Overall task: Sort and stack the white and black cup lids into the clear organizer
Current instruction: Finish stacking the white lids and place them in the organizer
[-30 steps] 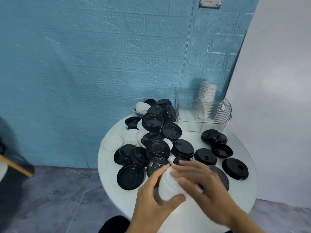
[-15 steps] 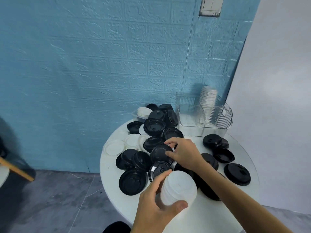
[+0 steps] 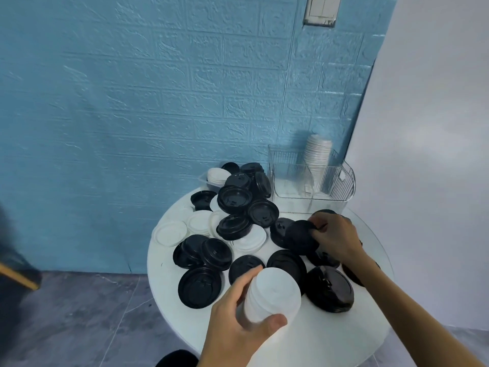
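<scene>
My left hand (image 3: 232, 329) grips a stack of white lids (image 3: 272, 295) above the near part of the round white table (image 3: 330, 337). My right hand (image 3: 336, 237) pinches a black lid (image 3: 300, 237) by its rim, tilted up off the table at the right of the pile. Several black lids (image 3: 234, 198) and several white lids (image 3: 170, 233) lie scattered over the table. The clear organizer (image 3: 312, 178) stands at the back right, with a tall stack of white lids (image 3: 317, 152) in its right compartment.
A small clear tray (image 3: 205, 181) with white lids sits at the table's back edge against the blue brick wall (image 3: 158, 102). A white wall (image 3: 436, 154) is on the right. Grey floor (image 3: 79, 319) lies to the left, with a dark chair edge (image 3: 16, 274).
My right hand left the white stack, reached into the pile, then moved right lifting a black lid. A white lid under it is now uncovered. My left hand keeps the white stack.
</scene>
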A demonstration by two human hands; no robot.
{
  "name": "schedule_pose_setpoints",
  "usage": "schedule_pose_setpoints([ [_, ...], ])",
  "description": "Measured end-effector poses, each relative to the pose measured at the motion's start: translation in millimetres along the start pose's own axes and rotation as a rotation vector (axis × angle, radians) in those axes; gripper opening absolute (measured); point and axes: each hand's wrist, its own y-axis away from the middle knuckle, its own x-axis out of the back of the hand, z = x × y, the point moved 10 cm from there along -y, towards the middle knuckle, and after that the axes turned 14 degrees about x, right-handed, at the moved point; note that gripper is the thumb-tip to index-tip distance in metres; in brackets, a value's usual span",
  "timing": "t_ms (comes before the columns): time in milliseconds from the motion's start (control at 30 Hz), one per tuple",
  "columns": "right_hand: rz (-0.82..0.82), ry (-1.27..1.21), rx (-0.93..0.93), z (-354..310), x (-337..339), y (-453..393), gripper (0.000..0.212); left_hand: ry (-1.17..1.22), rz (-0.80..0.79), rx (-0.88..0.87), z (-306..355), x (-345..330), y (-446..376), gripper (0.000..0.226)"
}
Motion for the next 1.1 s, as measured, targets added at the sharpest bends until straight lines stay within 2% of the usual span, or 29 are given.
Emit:
schedule_pose_setpoints([
  [67,-0.041,0.038,-0.041,5.5,-0.4,-2.2,0.027,-0.002,0.003,0.0,0.3,0.3,0.4,0.082],
  [167,-0.022,0.099,0.014,-15.2,0.1,-6.8,0.049,-0.007,0.003,-0.002,1.2,0.7,0.2,0.084],
  [267,0.004,0.03,0.185,-64.3,-12.4,-9.9,0.043,-0.004,0.001,0.003,0.8,1.2,-0.7,0.083],
  [400,-0.235,0.004,0.318,-108.8,-62.2,-14.7,0.053,-0.016,-0.002,0.005,0.7,0.7,-0.8,0.082],
  [467,-0.305,0.02,0.325,-116.0,-80.1,-18.2,0.06,-0.014,-0.003,0.005,-0.5,1.4,-1.1,0.084],
  [567,-0.308,0.029,0.291,-114.1,-91.1,-24.6,0.064,-0.023,-0.007,0.007,-1.9,0.8,-2.1,0.092],
  [767,-0.35,0.098,0.278,-108.7,-103.1,-28.9,0.095,-0.021,-0.012,0.014,-2.0,0.0,-2.4,0.094],
  [933,-0.36,0.122,0.282,-108.0,-103.1,-28.7,0.083,-0.021,-0.016,0.017,-1.8,-0.7,-2.1,0.093],
  [1100,-0.344,0.122,0.27,-102.9,-98.0,-28.5,0.064,-0.028,-0.022,0.006,-3.5,-0.8,-2.6,0.091],
])
